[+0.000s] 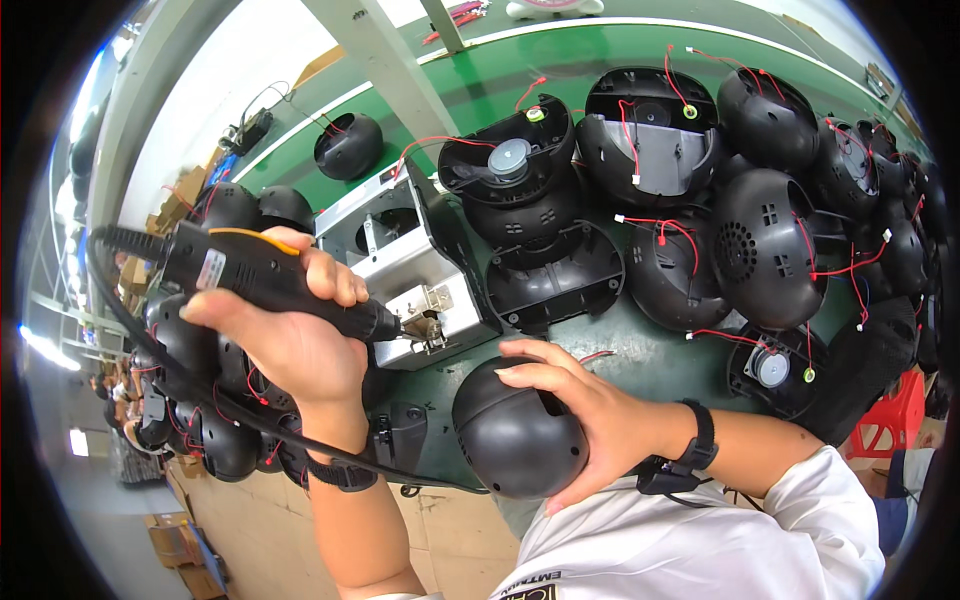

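My left hand (290, 330) grips a black electric screwdriver (270, 278) with an orange trigger, its tip pointing right at a small metal part on a grey metal fixture (420, 290). A black cable runs from the screwdriver down past my wrist. My right hand (590, 405) holds a round black plastic housing (515, 435) at the near edge of the green table (640, 350), fingers wrapped over its top beside an opening.
Several black dome housings with red wires and small fans (760, 240) crowd the table's right and back. More black shells (200, 400) pile at the left. A red stool (890, 415) stands at the right. Cardboard (260, 530) covers the floor below.
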Available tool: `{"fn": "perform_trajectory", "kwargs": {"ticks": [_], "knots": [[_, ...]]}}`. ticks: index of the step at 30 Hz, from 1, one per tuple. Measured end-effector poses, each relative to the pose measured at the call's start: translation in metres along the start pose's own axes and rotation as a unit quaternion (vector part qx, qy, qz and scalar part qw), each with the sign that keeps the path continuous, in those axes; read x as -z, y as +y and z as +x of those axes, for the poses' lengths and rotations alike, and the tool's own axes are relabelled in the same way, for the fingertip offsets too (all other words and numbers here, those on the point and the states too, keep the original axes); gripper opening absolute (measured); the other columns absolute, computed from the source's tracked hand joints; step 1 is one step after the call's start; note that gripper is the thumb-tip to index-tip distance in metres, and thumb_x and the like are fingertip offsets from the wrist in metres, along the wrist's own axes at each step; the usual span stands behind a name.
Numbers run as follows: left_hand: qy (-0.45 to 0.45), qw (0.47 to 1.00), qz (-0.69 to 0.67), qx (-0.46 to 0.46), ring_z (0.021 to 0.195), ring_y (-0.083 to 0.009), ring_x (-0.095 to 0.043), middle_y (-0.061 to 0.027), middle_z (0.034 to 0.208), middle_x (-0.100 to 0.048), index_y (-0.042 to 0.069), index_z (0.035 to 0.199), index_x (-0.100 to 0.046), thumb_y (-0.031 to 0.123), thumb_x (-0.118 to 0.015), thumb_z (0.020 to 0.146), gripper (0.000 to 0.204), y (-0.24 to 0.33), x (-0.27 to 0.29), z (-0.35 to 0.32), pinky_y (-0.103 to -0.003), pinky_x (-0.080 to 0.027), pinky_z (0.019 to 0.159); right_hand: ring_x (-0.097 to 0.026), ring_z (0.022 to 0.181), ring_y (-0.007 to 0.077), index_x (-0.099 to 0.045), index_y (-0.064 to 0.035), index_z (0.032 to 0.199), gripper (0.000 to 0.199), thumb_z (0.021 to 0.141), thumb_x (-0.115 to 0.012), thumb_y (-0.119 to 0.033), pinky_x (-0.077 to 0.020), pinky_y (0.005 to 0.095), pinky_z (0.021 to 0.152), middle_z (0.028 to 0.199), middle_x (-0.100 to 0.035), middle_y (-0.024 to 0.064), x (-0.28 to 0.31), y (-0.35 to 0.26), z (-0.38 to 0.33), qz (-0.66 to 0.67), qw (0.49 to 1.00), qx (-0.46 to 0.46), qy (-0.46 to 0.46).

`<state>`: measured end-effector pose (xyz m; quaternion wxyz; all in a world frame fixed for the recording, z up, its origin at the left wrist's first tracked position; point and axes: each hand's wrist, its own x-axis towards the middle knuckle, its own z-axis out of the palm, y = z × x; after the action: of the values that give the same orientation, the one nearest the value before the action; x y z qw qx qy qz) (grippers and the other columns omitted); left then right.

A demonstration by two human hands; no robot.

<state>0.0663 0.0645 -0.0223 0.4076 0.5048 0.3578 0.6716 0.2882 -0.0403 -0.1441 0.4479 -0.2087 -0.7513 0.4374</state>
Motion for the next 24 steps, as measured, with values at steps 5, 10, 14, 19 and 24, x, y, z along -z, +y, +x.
{"fn": "perform_trajectory", "kwargs": {"ticks": [5, 10, 14, 19, 24], "knots": [[0.013, 0.995, 0.066, 0.075, 0.055, -0.0138, -0.047, -0.0005, 0.064, -0.047, 0.003, 0.100, -0.058, 0.085, -0.031, 0.093, 0.087, -0.001, -0.015, 0.024, -0.029, -0.042, 0.053, -0.033, 0.146, 0.0451, -0.030, -0.0108, 0.158, 0.127, 0.055, -0.099, -0.042, -0.0372, 0.0522, 0.116, 0.155, -0.031, 0.0250, 0.000, 0.000, 0.001, 0.001, 1.000, 0.005, -0.001], [0.030, 0.986, 0.127, 0.102, 0.058, -0.0128, -0.049, 0.0002, 0.066, -0.048, 0.002, 0.102, -0.059, 0.082, -0.033, 0.096, 0.085, -0.003, -0.024, 0.031, -0.029, -0.044, 0.055, -0.033, 0.146, 0.0444, -0.031, -0.0105, 0.157, 0.127, 0.054, -0.099, -0.040, -0.0374, 0.0517, 0.116, 0.155, -0.031, 0.0246, 0.000, 0.001, 0.000, -0.007, 1.000, -0.001, 0.001], [0.026, 0.985, 0.128, 0.110, 0.058, -0.0125, -0.049, 0.0003, 0.068, -0.049, 0.002, 0.102, -0.059, 0.081, -0.034, 0.096, 0.083, -0.003, -0.024, 0.034, -0.029, -0.045, 0.055, -0.031, 0.148, 0.0431, -0.031, -0.0098, 0.157, 0.127, 0.053, -0.099, -0.039, -0.0385, 0.0507, 0.116, 0.155, -0.032, 0.0224, -0.001, 0.001, 0.002, 0.004, 1.000, 0.003, 0.001], [0.022, 0.986, 0.124, 0.113, 0.059, -0.0125, -0.049, 0.0005, 0.068, -0.049, 0.002, 0.102, -0.059, 0.082, -0.036, 0.095, 0.084, -0.003, -0.022, 0.035, -0.028, -0.044, 0.056, -0.030, 0.148, 0.0427, -0.030, -0.0104, 0.158, 0.128, 0.053, -0.099, -0.037, -0.0392, 0.0508, 0.116, 0.155, -0.032, 0.0216, -0.002, 0.003, 0.001, 0.004, 1.000, 0.008, 0.004], [0.027, 0.985, 0.133, 0.111, 0.059, -0.0123, -0.049, 0.0002, 0.068, -0.050, 0.002, 0.101, -0.059, 0.081, -0.039, 0.096, 0.081, -0.004, -0.026, 0.035, -0.028, -0.044, 0.056, -0.029, 0.148, 0.0423, -0.030, -0.0097, 0.158, 0.128, 0.053, -0.099, -0.037, -0.0396, 0.0502, 0.116, 0.155, -0.032, 0.0207, -0.002, 0.003, 0.000, -0.003, 1.000, 0.011, 0.007]]}}
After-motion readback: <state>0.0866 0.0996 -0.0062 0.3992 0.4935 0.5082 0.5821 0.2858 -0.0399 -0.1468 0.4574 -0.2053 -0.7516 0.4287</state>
